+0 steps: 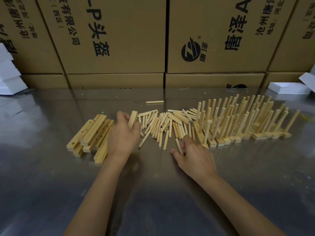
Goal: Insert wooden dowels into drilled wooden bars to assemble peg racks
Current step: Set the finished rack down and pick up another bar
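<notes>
My left hand [123,133] grips a drilled wooden bar [133,118], held tilted up just above the steel table, next to a stack of drilled bars [90,133] on its left. A loose heap of wooden dowels [163,123] lies in the middle. My right hand [190,154] pinches one dowel [178,145] at the near edge of that heap, its fingers down at the tabletop. To the right stand several finished peg racks [247,123], their dowels upright.
The work surface is a shiny steel table [153,193]. Cardboard boxes [213,40] form a wall along its far edge. White foam pieces sit at the far left [8,70] and far right [288,87]. A single dowel [154,102] lies apart behind the heap.
</notes>
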The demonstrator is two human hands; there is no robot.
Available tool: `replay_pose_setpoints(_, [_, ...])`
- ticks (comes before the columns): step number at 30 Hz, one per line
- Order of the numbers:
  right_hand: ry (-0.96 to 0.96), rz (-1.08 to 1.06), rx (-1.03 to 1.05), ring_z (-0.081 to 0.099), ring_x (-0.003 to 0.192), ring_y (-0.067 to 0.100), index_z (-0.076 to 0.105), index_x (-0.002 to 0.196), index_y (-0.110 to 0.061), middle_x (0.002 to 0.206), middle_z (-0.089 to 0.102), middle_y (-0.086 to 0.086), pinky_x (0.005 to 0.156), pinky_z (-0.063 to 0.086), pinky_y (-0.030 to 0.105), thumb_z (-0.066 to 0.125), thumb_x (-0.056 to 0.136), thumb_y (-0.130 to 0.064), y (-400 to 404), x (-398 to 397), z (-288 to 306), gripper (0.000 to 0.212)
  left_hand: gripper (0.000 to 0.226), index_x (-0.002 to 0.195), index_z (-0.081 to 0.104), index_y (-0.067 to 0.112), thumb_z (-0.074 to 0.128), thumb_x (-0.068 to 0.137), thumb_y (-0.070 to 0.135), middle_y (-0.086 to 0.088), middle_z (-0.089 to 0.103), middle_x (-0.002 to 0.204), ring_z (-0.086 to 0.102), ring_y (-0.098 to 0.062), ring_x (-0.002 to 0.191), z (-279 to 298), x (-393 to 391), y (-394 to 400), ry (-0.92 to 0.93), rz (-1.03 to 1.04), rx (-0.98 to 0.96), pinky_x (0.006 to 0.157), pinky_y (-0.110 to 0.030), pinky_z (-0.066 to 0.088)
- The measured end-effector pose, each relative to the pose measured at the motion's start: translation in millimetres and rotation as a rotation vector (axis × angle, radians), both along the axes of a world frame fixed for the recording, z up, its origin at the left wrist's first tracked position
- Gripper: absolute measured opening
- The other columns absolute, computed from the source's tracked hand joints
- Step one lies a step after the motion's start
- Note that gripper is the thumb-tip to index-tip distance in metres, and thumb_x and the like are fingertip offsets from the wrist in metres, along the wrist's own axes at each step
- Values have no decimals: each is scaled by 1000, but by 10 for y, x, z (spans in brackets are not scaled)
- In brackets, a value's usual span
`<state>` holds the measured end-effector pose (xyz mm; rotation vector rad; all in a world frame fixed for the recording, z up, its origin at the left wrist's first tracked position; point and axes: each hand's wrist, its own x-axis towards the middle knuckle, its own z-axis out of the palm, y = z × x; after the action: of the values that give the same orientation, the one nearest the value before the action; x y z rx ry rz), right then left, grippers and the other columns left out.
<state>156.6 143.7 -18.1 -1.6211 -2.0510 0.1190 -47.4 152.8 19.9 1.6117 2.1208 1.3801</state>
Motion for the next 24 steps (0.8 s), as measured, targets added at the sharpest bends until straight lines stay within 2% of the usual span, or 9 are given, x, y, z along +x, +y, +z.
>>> replay_pose_setpoints(3, [29,-20,-64,57,83,16,53,89,-22,93,56,-4,65,43,29,60,94,-34,15,69,30,15,21,119,51,25,55,99,22,-4,69,87,60,-16,56,30,55,16,-653,-223,-178,42,-27,44])
replay_pose_setpoints(4, [35,-25,-70,57,84,16,56,88,-21,94,56,-4,65,44,30,60,94,-28,16,91,39,10,26,123,53,26,54,99,18,-7,70,85,59,-18,56,39,68,10,-787,-306,-217,43,-29,45])
replay_pose_setpoints(6, [83,-26,-54,57,78,15,56,89,-20,87,58,-4,57,40,28,56,93,-21,20,139,59,3,31,128,55,26,54,99,15,-9,71,81,60,-19,57,43,94,2,-892,-433,-259,43,-30,47])
replay_pose_setpoints(9, [279,93,-2,55,62,7,47,98,-26,72,60,-7,49,34,22,51,96,-16,19,192,106,11,30,128,57,26,54,99,18,-8,66,74,57,-18,52,39,192,-24,-983,-575,-312,38,-27,46])
replay_pose_setpoints(12, [442,231,32,55,58,8,53,109,-31,69,60,-12,51,36,20,52,97,-13,-8,159,157,22,27,126,64,32,50,103,31,-7,62,74,52,-17,50,25,283,-59,-962,-694,-375,36,-23,41])
replay_pose_setpoints(15, [445,247,115,52,54,6,60,108,-33,68,58,-19,47,34,15,54,93,-17,-27,133,177,23,26,122,68,36,52,103,30,-8,63,76,53,-18,50,21,326,-81,-940,-748,-368,37,-24,41])
replay_pose_setpoints(18, [468,252,165,51,51,8,61,104,-35,67,59,-16,45,31,16,55,90,-21,-32,169,208,20,25,120,70,33,56,101,26,-10,68,84,57,-20,52,24,352,-91,-919,-750,-341,37,-25,44])
replay_pose_setpoints(21, [435,233,186,55,54,7,62,97,-36,63,59,-16,48,35,22,60,91,-25,-48,182,224,12,23,119,70,29,59,99,23,-10,72,91,60,-21,54,7,397,-102,-880,-762,-325,38,-25,46])
replay_pose_setpoints(24, [417,223,181,57,56,3,66,93,-33,63,58,-30,48,34,17,64,92,-25,-56,185,244,9,25,121,68,25,62,97,22,-8,73,88,60,-20,53,4,421,-110,-862,-774,-297,38,-25,46])
